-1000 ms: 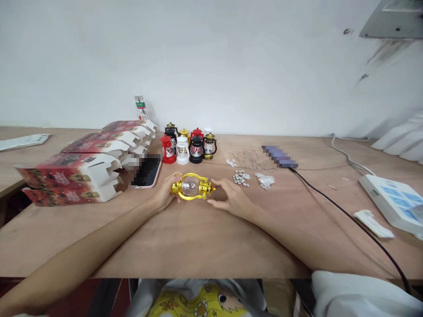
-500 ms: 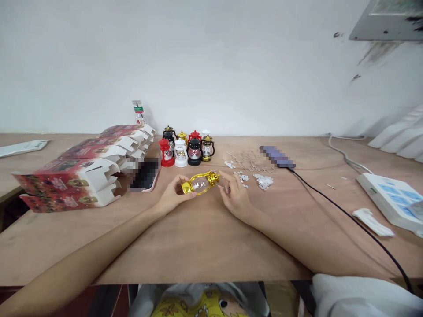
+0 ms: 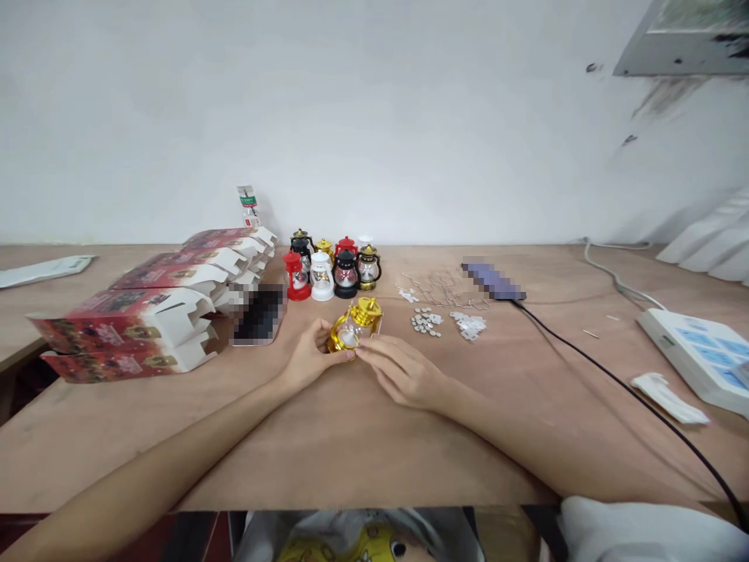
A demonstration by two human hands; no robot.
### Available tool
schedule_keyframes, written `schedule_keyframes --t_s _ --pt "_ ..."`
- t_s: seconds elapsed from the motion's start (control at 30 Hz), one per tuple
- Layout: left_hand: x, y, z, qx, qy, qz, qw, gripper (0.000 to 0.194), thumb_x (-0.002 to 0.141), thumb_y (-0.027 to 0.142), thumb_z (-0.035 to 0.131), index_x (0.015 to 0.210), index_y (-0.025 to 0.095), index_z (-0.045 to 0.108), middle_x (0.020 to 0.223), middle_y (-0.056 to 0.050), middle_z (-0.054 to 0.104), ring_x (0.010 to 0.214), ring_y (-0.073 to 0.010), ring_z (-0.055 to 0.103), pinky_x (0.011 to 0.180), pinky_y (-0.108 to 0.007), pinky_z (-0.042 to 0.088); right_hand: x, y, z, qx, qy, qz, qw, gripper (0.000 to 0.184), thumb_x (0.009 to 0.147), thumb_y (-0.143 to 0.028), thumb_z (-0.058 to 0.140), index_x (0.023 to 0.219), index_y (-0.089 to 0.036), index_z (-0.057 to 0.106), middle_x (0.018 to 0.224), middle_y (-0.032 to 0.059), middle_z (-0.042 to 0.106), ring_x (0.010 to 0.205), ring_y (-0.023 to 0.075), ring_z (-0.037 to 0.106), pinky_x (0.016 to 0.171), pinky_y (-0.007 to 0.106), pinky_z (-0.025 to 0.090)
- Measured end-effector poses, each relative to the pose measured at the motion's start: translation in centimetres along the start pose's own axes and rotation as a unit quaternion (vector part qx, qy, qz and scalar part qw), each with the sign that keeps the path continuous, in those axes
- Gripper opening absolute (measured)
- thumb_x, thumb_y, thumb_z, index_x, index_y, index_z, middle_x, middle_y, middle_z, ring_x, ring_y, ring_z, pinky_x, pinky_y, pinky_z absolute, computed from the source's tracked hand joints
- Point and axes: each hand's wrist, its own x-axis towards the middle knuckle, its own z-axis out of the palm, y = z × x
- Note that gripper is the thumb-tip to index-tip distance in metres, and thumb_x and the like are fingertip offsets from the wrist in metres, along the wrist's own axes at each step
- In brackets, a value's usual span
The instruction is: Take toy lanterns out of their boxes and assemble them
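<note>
A small gold lantern (image 3: 366, 311) with a clear globe is held above the table, tilted with its cap up and to the right. My left hand (image 3: 307, 356) is closed around its base, thumb in front. The fingers of my right hand (image 3: 408, 375) are together, their tips against the lantern's lower right side. A thin pale strip, perhaps its wire handle, shows along that side; its lower end is hidden by my right fingers. Behind stand several finished-looking lanterns, among them a red one (image 3: 298, 278), a white one (image 3: 321, 276) and a black one (image 3: 346, 276).
Printed cartons (image 3: 111, 321) lie stacked at left, beside a phone (image 3: 257, 316). Right of my hands are round button cells (image 3: 426, 321), white tabs (image 3: 470, 325) and bent wires (image 3: 441, 289). A second device (image 3: 491, 281) trails a black cable (image 3: 608, 380); a white box (image 3: 696, 351) stands far right.
The lantern has turned from lying nearly sideways to more upright. My right hand has moved from its cap end down and left to its lower side. My left hand keeps its hold.
</note>
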Motion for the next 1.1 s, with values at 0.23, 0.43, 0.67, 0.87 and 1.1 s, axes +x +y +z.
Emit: schedule_keyframes --t_s 0.23,0.43,0.67,0.87,1.1 --pt "-0.1 -0.4 -0.1 0.103 -0.039 0.04 0.993 0.042 0.06 0.035 0.076 0.09 0.017 0.052 0.092 -0.004 0.065 0.086 -0.0202 0.06 0.076 -0.031 0.046 0.0 -1.1 -0.5 0.03 0.056 -0.011 0.998 0.029 0.076 -0.007 0.045 0.102 -0.017 0.056 0.103 0.0127 0.056 0.098 0.0195 0.055 0.077 0.037 0.053" --pt "0.0 -0.2 -0.2 0.15 -0.041 0.055 0.986 0.038 0.063 0.037 0.074 0.09 0.017 0.057 0.087 -0.003 0.066 0.084 -0.0204 0.06 0.075 -0.031 0.046 -0.5 -1.0 0.0 0.023 0.101 0.003 0.995 0.03 0.073 -0.008 0.048 0.1 -0.019 0.053 0.101 0.0114 0.056 0.089 0.0182 0.055 0.07 0.034 0.05" --pt "0.0 -0.1 -0.4 0.19 -0.039 0.048 0.98 0.044 0.063 0.038 0.073 0.099 0.017 0.059 0.098 -0.006 0.067 0.093 -0.0251 0.059 0.086 -0.038 0.043 -0.5 -0.4 -0.1 -0.078 0.071 -0.015 0.994 0.022 0.078 -0.013 0.047 0.093 -0.022 0.058 0.101 0.0054 0.067 0.082 0.0165 0.057 0.074 0.035 0.045" --pt "-0.2 0.0 -0.3 0.192 -0.028 0.048 0.98 0.045 0.064 0.038 0.072 0.102 0.018 0.058 0.101 -0.007 0.066 0.096 -0.0261 0.059 0.087 -0.04 0.043 -0.3 -0.3 0.0 -0.087 0.018 -0.018 0.996 0.026 0.082 -0.011 0.045 0.099 -0.021 0.061 0.1 0.0043 0.07 0.084 0.0161 0.059 0.074 0.034 0.045" --pt "-0.4 0.4 -1.1 0.175 -0.036 0.061 0.982 0.063 0.054 0.034 0.078 0.11 0.018 0.052 0.112 -0.011 0.058 0.108 -0.0301 0.052 0.095 -0.045 0.039 -0.6 0.0 0.3 -0.074 0.011 -0.026 0.997 0.022 0.083 -0.011 0.046 0.096 -0.019 0.062 0.071 0.0031 0.067 0.074 0.0151 0.057 0.069 0.032 0.044"
